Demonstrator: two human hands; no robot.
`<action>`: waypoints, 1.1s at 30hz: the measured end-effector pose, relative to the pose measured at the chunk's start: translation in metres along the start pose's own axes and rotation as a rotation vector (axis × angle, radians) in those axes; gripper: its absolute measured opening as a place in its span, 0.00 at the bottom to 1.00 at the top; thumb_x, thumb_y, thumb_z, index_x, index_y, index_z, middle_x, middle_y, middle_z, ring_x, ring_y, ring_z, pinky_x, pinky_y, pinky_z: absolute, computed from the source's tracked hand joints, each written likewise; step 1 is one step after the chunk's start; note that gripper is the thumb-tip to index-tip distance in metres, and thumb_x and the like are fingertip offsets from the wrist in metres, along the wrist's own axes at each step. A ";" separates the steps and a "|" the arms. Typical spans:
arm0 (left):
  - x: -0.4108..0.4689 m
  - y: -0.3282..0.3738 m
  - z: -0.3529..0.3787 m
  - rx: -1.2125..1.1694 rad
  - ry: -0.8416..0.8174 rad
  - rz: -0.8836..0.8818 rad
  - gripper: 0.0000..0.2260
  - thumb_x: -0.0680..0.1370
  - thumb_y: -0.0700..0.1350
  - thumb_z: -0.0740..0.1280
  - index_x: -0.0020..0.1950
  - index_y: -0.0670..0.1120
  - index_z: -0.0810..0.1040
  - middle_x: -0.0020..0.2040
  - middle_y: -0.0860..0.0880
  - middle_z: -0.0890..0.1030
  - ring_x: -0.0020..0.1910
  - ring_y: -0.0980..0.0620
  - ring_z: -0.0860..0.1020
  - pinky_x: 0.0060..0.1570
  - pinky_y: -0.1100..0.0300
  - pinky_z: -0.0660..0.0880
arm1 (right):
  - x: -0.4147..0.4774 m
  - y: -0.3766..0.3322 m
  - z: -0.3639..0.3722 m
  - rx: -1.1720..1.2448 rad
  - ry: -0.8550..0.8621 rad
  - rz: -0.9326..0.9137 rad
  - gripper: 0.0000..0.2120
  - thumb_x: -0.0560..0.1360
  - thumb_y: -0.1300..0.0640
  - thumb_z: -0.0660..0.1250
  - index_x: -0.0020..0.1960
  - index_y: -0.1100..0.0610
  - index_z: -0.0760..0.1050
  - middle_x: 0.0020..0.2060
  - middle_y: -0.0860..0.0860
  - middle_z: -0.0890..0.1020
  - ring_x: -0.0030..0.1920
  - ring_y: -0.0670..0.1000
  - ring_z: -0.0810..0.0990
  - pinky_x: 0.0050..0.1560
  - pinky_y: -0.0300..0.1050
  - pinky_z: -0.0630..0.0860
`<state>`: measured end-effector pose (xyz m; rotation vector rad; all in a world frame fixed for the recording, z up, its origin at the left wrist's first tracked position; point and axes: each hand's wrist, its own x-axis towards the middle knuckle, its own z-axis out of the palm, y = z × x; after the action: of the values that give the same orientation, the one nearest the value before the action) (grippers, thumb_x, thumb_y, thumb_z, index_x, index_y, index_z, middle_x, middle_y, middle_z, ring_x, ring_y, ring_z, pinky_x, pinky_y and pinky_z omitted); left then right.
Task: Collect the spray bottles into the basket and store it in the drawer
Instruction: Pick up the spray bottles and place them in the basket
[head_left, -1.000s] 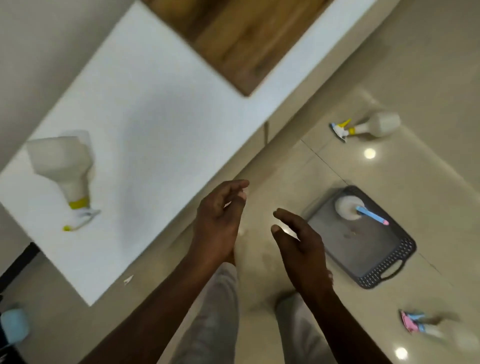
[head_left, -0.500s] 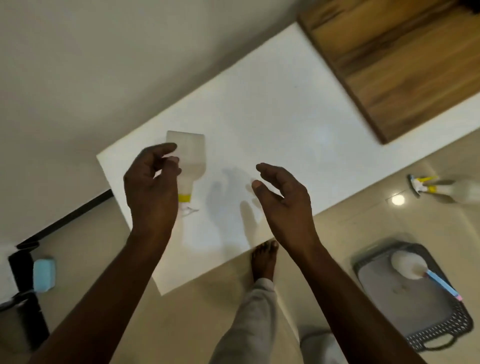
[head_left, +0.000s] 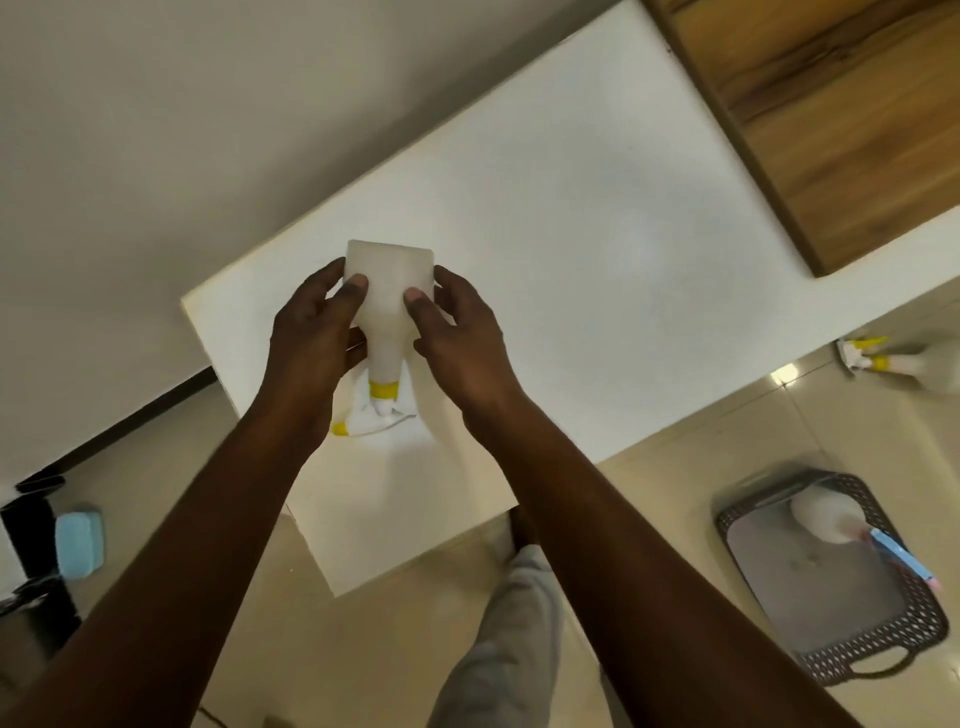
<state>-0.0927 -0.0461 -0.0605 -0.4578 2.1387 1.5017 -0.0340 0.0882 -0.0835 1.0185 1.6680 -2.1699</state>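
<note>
Between left hand (head_left: 310, 340), right hand (head_left: 460, 338): spray bottle (head_left: 389, 283)

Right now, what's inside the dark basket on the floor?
One white spray bottle with a blue trigger lies inside the basket, near its far corner. Whatever might sit under that bottle is covered.

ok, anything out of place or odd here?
Yes: a spray bottle lies on its side on the floor, far right, outside the basket. The basket bottle lies inside. Left hand and right hand grip the counter bottle. No spill visible.
</note>
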 end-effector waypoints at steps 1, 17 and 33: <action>-0.003 0.002 0.004 -0.014 -0.002 0.009 0.19 0.81 0.53 0.69 0.72 0.54 0.79 0.65 0.53 0.84 0.59 0.48 0.86 0.56 0.50 0.84 | -0.002 -0.001 -0.003 0.015 0.006 -0.012 0.24 0.84 0.47 0.65 0.79 0.50 0.70 0.72 0.49 0.79 0.68 0.51 0.80 0.68 0.59 0.80; -0.148 0.014 0.210 0.145 -0.484 0.036 0.15 0.83 0.50 0.67 0.70 0.53 0.82 0.64 0.50 0.85 0.53 0.41 0.87 0.50 0.51 0.85 | -0.153 0.045 -0.249 0.263 0.379 -0.103 0.24 0.79 0.45 0.74 0.74 0.42 0.76 0.62 0.43 0.84 0.58 0.40 0.85 0.53 0.32 0.81; -0.281 -0.165 0.442 0.561 -0.764 -0.456 0.20 0.76 0.56 0.76 0.55 0.40 0.87 0.50 0.38 0.88 0.46 0.39 0.88 0.41 0.52 0.84 | -0.288 0.260 -0.477 0.547 0.555 0.349 0.03 0.76 0.43 0.77 0.48 0.39 0.88 0.47 0.50 0.90 0.48 0.55 0.90 0.45 0.46 0.87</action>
<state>0.3124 0.3119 -0.1547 -0.1134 1.5829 0.6199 0.5067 0.3718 -0.1533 2.0350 0.9275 -2.2607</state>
